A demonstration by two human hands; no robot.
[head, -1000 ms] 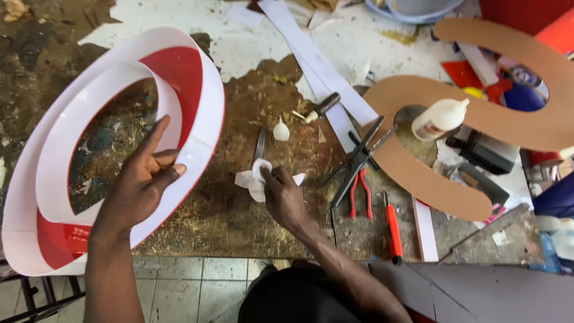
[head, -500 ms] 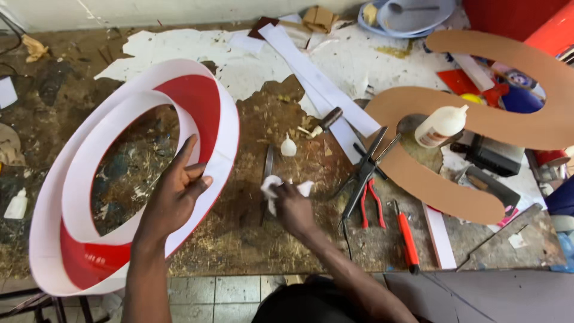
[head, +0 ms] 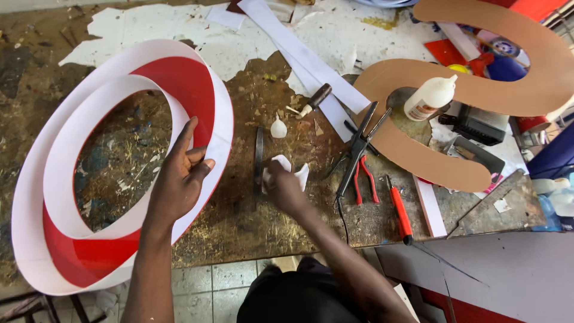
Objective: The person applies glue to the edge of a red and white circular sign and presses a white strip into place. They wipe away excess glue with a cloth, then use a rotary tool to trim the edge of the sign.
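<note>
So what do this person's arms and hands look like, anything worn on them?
Both are bare: the left hand and the right hand show no gloves, rings, watch or bands. The forearms are uncovered too, with no sleeves reaching them in view. Dark clothing shows below, between the arms.

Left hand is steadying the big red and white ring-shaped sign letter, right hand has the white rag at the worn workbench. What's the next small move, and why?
Probably carry the white rag in the right hand over to the red and white ring-shaped sign letter. The left hand already lies flat on its white inner wall, bracing it, while the rag sits beside a dark metal blade on the bench.
</note>
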